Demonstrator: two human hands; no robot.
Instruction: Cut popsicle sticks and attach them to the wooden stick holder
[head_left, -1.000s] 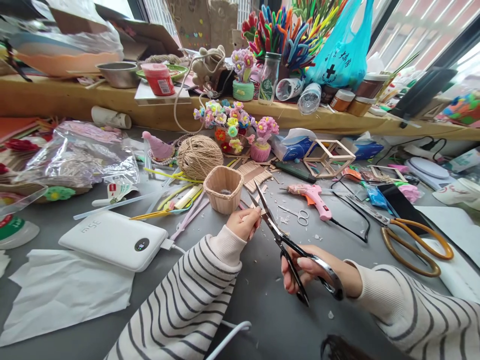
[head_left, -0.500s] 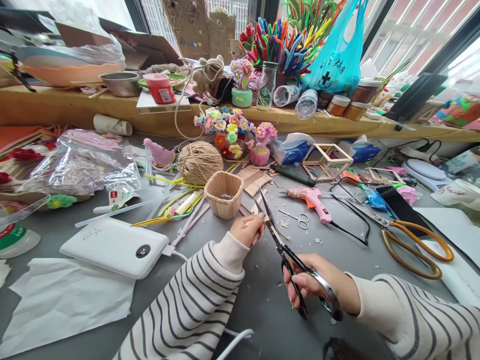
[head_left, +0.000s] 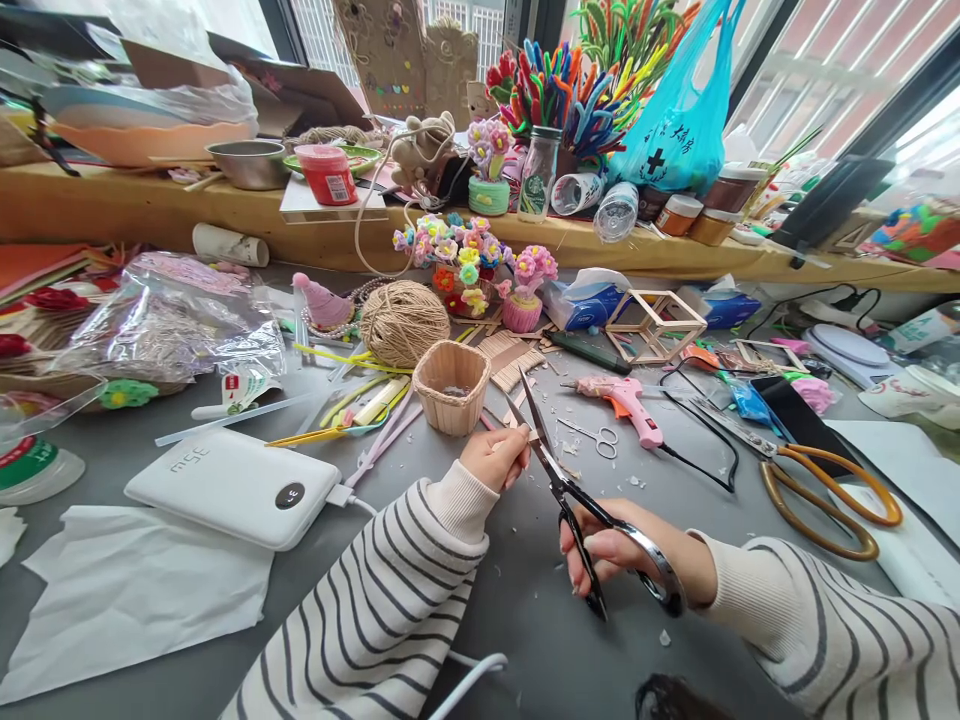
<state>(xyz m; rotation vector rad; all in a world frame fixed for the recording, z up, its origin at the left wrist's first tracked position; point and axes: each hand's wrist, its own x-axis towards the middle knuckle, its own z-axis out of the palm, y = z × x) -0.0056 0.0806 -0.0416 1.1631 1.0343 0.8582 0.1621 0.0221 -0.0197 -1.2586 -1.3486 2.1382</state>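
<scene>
My right hand point(head_left: 626, 550) grips the handles of black scissors point(head_left: 559, 480), whose blades are parted and point up and away. My left hand point(head_left: 495, 456) is pinched on a small wooden stick piece point(head_left: 523, 432) held between the blades. Both arms wear striped sleeves. A small basket made of wooden sticks point(head_left: 451, 385) stands just beyond the left hand, and loose wooden sticks point(head_left: 510, 358) lie behind the blade tips.
A white power bank point(head_left: 232, 487) and white paper point(head_left: 127, 595) lie left. A ball of twine point(head_left: 403, 322), pink glue gun point(head_left: 626, 398), small scissors point(head_left: 596, 435), orange-handled shears point(head_left: 821, 490), a wooden cube frame point(head_left: 656, 322) and pipe-cleaner flowers point(head_left: 461, 255) crowd the grey table. A cluttered wooden shelf point(head_left: 150, 205) runs behind.
The scissors and both hands have shifted only slightly; the blades stay parted around the stick piece. The view has moved a little.
</scene>
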